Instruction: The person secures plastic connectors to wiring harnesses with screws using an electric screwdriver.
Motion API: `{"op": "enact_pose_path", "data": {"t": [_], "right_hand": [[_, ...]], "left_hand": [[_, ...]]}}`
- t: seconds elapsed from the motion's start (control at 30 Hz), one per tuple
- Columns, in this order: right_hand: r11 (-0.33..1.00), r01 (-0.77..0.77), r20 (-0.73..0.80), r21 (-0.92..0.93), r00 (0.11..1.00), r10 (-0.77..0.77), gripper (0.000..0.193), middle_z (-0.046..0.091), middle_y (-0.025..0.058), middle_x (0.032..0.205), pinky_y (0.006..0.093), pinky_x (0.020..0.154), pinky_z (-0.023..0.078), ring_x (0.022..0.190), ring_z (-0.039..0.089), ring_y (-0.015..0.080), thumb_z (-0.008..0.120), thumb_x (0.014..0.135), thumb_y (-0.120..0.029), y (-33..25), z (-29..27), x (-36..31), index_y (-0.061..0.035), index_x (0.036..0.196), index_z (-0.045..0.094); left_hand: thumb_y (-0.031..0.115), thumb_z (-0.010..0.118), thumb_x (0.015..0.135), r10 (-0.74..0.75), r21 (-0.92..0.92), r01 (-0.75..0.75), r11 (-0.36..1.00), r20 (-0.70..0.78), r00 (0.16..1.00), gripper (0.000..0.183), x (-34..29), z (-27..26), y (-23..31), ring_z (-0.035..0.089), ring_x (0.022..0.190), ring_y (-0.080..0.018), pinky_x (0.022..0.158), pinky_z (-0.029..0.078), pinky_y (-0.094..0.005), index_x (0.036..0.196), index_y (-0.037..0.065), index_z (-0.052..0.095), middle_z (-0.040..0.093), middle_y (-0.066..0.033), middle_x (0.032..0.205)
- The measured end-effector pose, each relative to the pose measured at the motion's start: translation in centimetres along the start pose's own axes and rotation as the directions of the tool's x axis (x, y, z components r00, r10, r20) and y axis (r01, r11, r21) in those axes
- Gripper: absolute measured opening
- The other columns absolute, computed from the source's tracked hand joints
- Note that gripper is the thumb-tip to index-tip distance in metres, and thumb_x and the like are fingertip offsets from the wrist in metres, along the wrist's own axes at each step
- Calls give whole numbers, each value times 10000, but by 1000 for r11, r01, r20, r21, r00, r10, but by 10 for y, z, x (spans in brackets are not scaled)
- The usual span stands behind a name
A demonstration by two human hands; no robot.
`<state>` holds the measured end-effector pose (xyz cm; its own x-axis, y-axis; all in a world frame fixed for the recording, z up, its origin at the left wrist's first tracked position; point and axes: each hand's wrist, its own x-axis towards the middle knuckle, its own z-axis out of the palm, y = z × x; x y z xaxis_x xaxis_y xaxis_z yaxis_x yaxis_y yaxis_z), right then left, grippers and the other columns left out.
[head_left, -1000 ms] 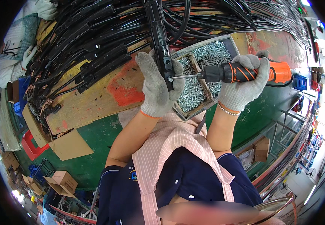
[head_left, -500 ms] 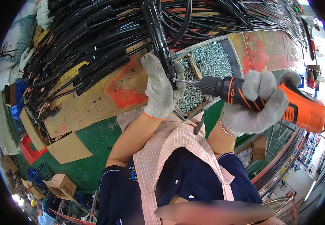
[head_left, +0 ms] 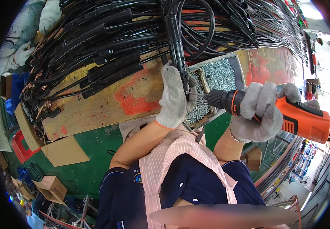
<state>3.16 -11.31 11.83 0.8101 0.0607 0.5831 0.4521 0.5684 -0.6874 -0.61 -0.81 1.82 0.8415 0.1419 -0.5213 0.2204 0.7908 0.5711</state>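
My gloved left hand [head_left: 173,97] is closed round the lower end of a long black plastic housing [head_left: 176,45], which slants up over the table with black cable at its far end. In my gloved right hand [head_left: 259,112] is an orange and black cordless screwdriver [head_left: 300,120], held level. Its thin bit points left and meets a small screw [head_left: 188,92] at the side of the housing, by my left fingers. Just behind and below the bit stands a divided tray [head_left: 238,72] of silvery screws [head_left: 218,74].
Several black housings with cables [head_left: 111,57] lie heaped on the worn wooden table [head_left: 100,105]. Cable bundles [head_left: 275,26] run off to the far right. At the far left are another person's gloved hands [head_left: 23,53]. Cardboard boxes [head_left: 52,189] and a red stool [head_left: 22,147] stand on the floor.
In the picture, both hands, the housing and the screwdriver sit a little lower; the left hand and housing also sit further right. The surroundings have shifted too. Both grips stay the same.
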Motion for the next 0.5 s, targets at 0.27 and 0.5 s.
{"op": "enact_pose_path", "data": {"t": [0.27, 0.5], "right_hand": [[984, -176, -122, 8, 977, 176, 539, 521, 68, 664, 312, 434, 479, 485, 518, 189, 591, 822, 57, 1, 4, 2, -102, 1294, 386], [994, -59, -43, -95, 998, 55, 556, 441, 31, 679, 245, 442, 411, 499, 416, 149, 507, 839, 49, 5, 14, 2, -116, 1357, 386]], "left_hand": [[799, 375, 833, -2, -4, 2, 1000, 23, 1000, 725, 0, 2, 2, 455, 410, -85, 330, 344, -214, 1163, 158, 444, 543, -19, 697], [853, 370, 776, -57, 59, 52, 997, 89, 994, 747, -2, 6, 12, 450, 425, -94, 372, 357, -219, 1005, 150, 476, 522, -5, 687]]}}
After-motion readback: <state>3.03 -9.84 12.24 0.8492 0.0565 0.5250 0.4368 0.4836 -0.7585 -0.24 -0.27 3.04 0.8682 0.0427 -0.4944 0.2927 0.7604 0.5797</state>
